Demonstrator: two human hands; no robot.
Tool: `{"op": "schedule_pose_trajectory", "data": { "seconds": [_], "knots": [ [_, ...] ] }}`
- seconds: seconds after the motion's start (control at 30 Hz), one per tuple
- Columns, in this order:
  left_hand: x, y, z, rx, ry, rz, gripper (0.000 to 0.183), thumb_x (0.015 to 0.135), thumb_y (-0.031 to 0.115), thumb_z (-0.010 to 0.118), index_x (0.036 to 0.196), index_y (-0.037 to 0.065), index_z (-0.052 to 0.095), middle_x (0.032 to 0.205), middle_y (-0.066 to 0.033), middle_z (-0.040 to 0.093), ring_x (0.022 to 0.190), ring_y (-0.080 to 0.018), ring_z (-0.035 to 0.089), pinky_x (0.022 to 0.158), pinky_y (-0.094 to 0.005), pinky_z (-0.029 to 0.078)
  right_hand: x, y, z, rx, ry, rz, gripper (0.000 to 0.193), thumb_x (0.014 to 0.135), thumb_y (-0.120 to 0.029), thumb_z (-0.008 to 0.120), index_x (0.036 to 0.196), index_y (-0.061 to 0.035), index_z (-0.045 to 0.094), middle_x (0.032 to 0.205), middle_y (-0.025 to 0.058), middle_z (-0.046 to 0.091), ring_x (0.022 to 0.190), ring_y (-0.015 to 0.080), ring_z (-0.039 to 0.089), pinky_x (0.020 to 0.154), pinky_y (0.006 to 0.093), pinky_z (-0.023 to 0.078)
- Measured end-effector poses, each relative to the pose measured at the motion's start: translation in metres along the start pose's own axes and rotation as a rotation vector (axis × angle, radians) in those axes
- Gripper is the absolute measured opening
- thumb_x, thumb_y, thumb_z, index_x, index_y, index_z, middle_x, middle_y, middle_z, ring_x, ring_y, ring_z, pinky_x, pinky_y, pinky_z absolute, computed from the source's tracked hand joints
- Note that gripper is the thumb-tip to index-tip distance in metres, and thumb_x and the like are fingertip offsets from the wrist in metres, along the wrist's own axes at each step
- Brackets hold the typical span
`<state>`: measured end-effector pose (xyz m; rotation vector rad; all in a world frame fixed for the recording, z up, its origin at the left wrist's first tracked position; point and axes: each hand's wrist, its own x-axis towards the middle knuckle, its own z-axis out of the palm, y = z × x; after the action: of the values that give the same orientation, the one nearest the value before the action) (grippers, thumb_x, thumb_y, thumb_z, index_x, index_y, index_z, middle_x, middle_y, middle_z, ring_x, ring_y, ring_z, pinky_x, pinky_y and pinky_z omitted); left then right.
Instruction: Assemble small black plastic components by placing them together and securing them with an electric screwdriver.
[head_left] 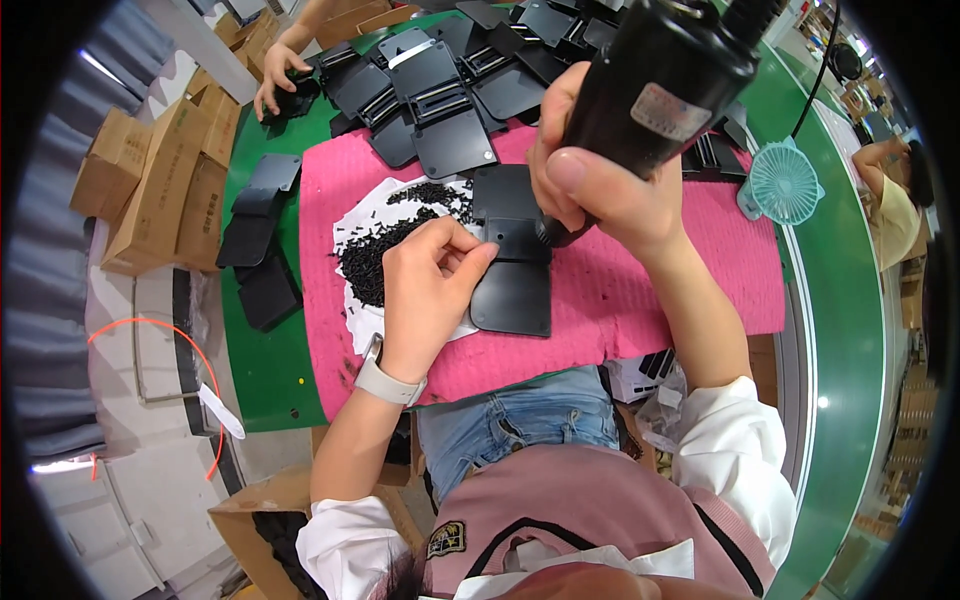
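Observation:
My right hand (pixel 620 200) is wrapped round a black electric screwdriver (pixel 625 100). Its tip points down at the middle of a black hinged plate part (pixel 512 300), which lies on a pink foam mat (pixel 660 300). At the left edge of that part, near its hinge, my left hand (pixel 425 285) has thumb and forefinger pinched together. Whatever sits between those fingertips is too small or hidden to make out. Just beyond the left hand, a heap of small black screws (pixel 370 265) is spread on a white sheet (pixel 355 215).
Many more black plate parts (pixel 425 90) are piled at the back. Another person's hand (pixel 280 80) touches a black piece at the far left. A stack of black parts (pixel 260 240) lies on the green table (pixel 265 375). A teal fan (pixel 785 182) stands at right, cardboard boxes (pixel 165 190) at left.

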<state>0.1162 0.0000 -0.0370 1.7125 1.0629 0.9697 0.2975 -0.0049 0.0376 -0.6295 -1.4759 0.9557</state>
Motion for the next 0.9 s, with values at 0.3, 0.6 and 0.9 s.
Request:
{"op": "schedule_pose_trajectory", "data": {
  "seconds": [0.3,0.6,0.9],
  "knots": [
    [-0.004,0.005,0.001,0.220,0.155,0.256,0.016,0.078,0.009,0.070,0.072,-0.002,0.059,0.065,-0.0094,0.058,0.054,-0.0179,0.057,0.051,-0.0298,0.043,-0.007,-0.010,-0.006,0.144,0.037,-0.126,0.043,0.080,-0.032,0.065,0.104,-0.0036,0.045,0.060,0.0014,0.048,0.043,0.0118,0.045,0.049,0.0270,0.043],
    [-0.009,0.002,-0.001,-0.260,-0.100,0.159,0.013,0.077,0.011,0.073,0.076,0.001,0.065,0.067,-0.0018,0.061,0.057,-0.0047,0.051,0.049,-0.0206,0.038,-0.011,-0.011,-0.014,0.609,0.074,-0.277,0.037,0.089,-0.039,0.048,0.108,-0.0072,0.048,0.061,0.0019,0.046,0.052,0.0151,0.047,0.057,0.0322,0.042],
    [-0.009,0.005,-0.004,-0.310,-0.171,0.086,0.012,0.073,0.005,0.076,0.077,-0.001,0.066,0.070,-0.0016,0.064,0.063,-0.0042,0.055,0.056,-0.0191,0.044,-0.011,-0.006,-0.007,0.582,0.056,-0.239,0.036,0.088,-0.038,0.047,0.107,-0.0078,0.048,0.060,0.0020,0.047,0.050,0.0147,0.048,0.054,0.0322,0.041]
  ]
}}
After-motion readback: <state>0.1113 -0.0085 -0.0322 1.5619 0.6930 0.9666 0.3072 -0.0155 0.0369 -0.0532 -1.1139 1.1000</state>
